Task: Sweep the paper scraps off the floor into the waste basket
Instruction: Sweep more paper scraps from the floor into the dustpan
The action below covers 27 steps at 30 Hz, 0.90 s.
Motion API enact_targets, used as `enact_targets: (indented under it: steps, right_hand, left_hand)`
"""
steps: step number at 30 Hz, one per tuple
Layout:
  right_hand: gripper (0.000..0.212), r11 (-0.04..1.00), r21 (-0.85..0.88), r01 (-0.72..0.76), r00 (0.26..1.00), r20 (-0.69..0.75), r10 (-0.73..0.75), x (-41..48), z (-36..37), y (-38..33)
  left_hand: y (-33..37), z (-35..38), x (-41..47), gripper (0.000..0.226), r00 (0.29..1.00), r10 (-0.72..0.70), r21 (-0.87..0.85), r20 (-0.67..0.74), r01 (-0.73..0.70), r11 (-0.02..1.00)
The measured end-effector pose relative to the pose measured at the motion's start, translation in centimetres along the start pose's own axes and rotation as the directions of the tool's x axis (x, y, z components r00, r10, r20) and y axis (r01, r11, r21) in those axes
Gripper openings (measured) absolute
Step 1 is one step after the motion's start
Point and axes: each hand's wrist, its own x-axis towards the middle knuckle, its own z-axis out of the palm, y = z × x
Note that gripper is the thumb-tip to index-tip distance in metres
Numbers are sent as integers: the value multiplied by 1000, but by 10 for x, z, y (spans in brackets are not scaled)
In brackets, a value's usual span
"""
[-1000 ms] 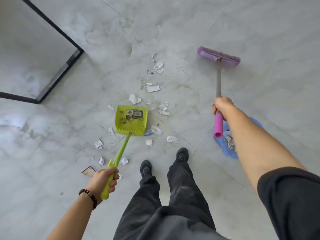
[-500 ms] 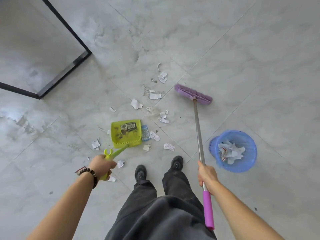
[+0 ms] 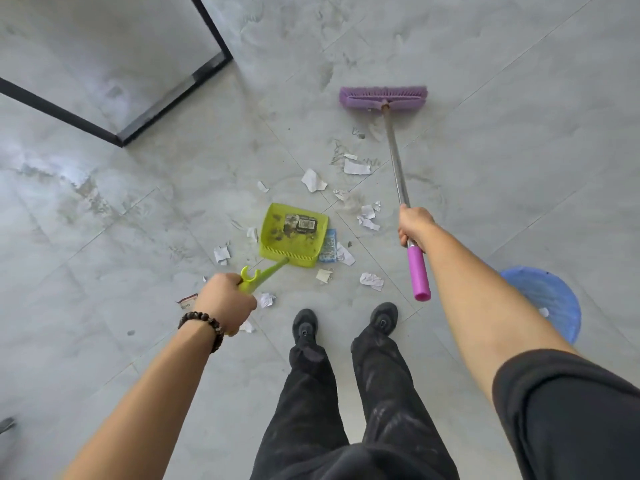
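Your left hand (image 3: 227, 303) grips the green dustpan (image 3: 293, 234) among paper scraps (image 3: 356, 167); your right hand (image 3: 414, 226) clasps the purple broom (image 3: 382, 97), fingers wrapped round each handle.

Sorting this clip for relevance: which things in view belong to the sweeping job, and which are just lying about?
Job:
- purple broom, gripped by the right hand
- green dustpan, gripped by the left hand
- paper scraps on the floor
- blue waste basket

Lying about:
- black frame at upper left
- dark object at the left edge, too cropped to identify
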Motion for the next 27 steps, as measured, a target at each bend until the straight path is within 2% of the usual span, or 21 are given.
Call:
enact_targets:
  steps: [4, 8, 13, 15, 20, 24, 27]
  right_hand:
    - [30, 978, -80, -193, 962, 182, 205, -55, -1, 64]
    - [46, 937, -186, -296, 924, 195, 330, -125, -7, 166]
    - [52, 872, -180, -456, 853, 193, 485, -210, -11, 245]
    - [49, 874, -163, -458, 860, 169, 482, -233, -5, 266]
    - [37, 940, -3, -340, 939, 59, 340, -278, 14, 285]
    - [45, 959, 25, -283, 959, -10, 283, -288, 13, 298]
    - [42, 973, 60, -223, 974, -24, 224, -285, -4, 282]
  left_hand:
    - [-8, -16, 5, 11, 999, 23, 9, 35, -23, 1000]
    - [-15, -24, 11, 5, 996, 65, 62, 54, -69, 996]
    - [-19, -28, 9, 9, 990, 105, 119, 94, -116, 986]
    - [-21, -29, 5, 10, 986, 126, 145, 110, -141, 979]
    - [-31, -32, -15, 23, 974, 125, 155, 187, -155, 976]
    - [-65, -29, -22, 20, 977, 136, 48, 164, -145, 988]
    - [-93, -23, -34, 17, 981, 145, 34, 125, -151, 988]
